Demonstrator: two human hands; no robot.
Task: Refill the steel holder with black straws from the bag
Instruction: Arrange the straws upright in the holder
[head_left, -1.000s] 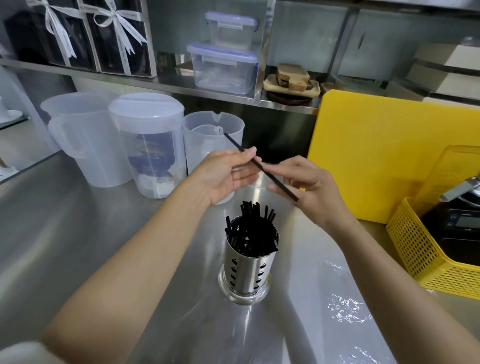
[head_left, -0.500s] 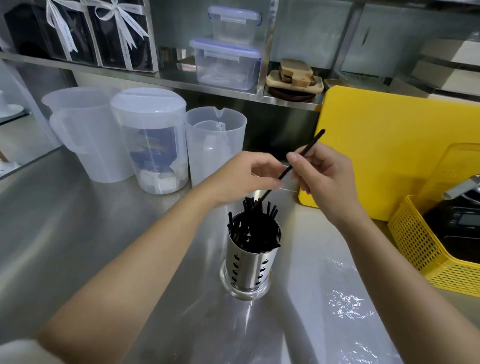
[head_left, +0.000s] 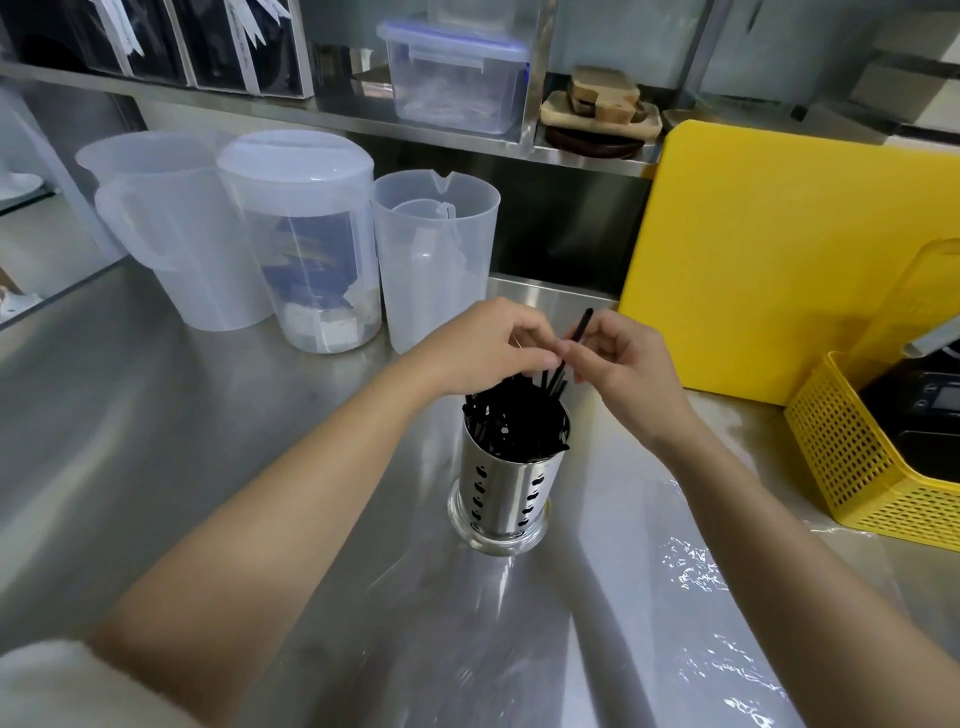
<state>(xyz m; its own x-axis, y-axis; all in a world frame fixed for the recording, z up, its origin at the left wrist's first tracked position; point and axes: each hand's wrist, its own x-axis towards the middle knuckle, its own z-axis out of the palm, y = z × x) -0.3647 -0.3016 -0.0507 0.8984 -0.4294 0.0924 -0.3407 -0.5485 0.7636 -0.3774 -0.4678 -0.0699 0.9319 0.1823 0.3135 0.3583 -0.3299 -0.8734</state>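
Note:
A perforated steel holder (head_left: 503, 488) stands on the steel counter, packed with several black straws (head_left: 511, 422). One black straw (head_left: 577, 329) leans steeply over the holder, its lower end down among the others. My right hand (head_left: 618, 366) pinches it near the top. My left hand (head_left: 493, 345) is closed just left of it, fingertips touching the same straw above the holder's rim. A clear plastic bag (head_left: 691, 566) lies flat on the counter at the lower right.
Three translucent plastic pitchers (head_left: 293, 234) stand behind the holder at the left. A yellow cutting board (head_left: 769, 249) leans at the back right, beside a yellow mesh basket (head_left: 852, 457) with a black device. A shelf above carries a clear lidded box (head_left: 452, 78).
The straw went from lying slanted between both hands to near upright, and both hands came down until its lower end entered the holder.

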